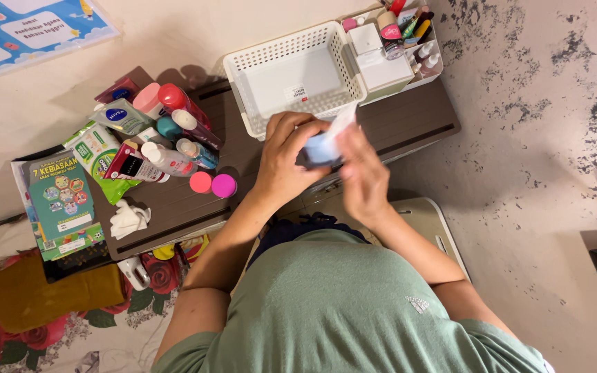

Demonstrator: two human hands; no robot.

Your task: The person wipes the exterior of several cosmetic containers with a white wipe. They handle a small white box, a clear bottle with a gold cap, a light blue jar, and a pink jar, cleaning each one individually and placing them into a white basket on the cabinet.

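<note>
Seen from above, the person holds a small pale-blue tube or packet with a white end [326, 141] in both hands over the dark brown low table [416, 114], just in front of the empty white perforated plastic basket [291, 69]. The left hand [286, 155] is curled around the item's lower part, gripping it steady, while the right hand [362, 176], blurred by motion, closes on its upper side, so its exact finger hold cannot be made out. Holding it close to the body keeps it clear of the crowded table. To the left lies a loose heap of bottles and tubes with pink, red and white caps [167, 135], and beyond the basket stands a smaller white organiser packed with upright cosmetics [399, 41].
</note>
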